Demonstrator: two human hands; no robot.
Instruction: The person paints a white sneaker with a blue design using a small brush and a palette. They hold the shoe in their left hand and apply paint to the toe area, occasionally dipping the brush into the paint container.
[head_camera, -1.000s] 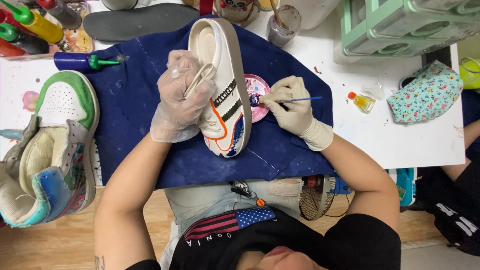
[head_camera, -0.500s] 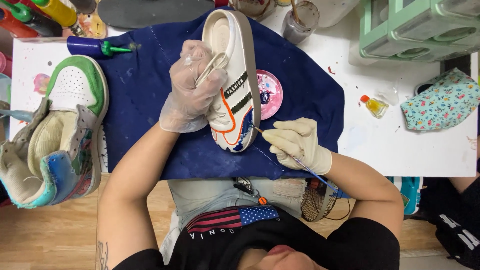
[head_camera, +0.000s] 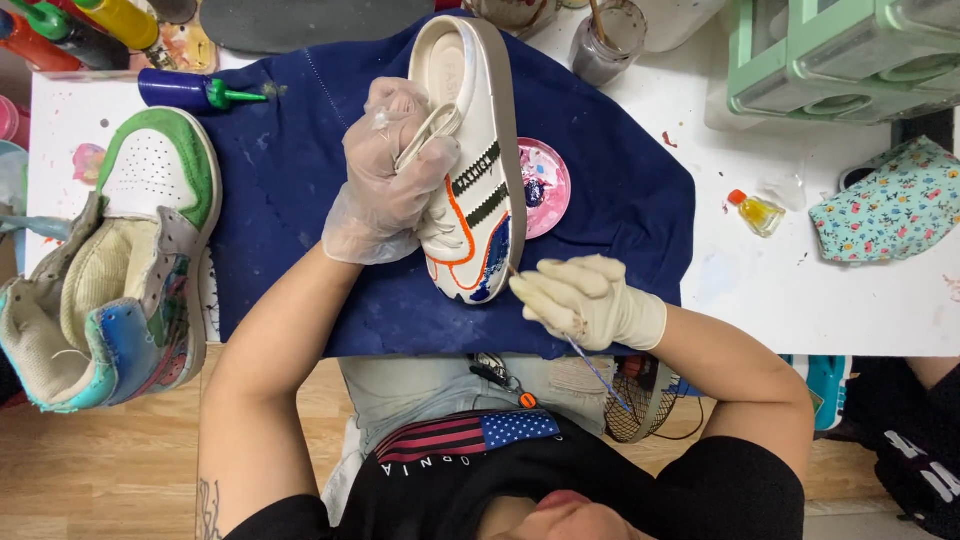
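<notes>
My left hand (head_camera: 390, 180), in a clear plastic glove, has its fingers closed around the upper and laces of the white low-top sneaker with black stripes and orange and blue paint (head_camera: 470, 150), tilted on the navy cloth (head_camera: 290, 200) over the tabletop. It looks light, its sole stiff, its upper pliable, so I judge the dry laced middle the safest hold, clear of wet heel paint. My right hand (head_camera: 585, 300), in a cream glove, pinches a thin blue-handled paintbrush (head_camera: 595, 368) at the heel.

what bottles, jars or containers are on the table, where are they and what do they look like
Squeeze bottle: top left, lying down, dark blue, green nozzle.
Small vial: right of the cloth, clear yellow, orange cap.
Glass jar: top centre, upright, murky.
Storage bins: top right, pale green.
</notes>
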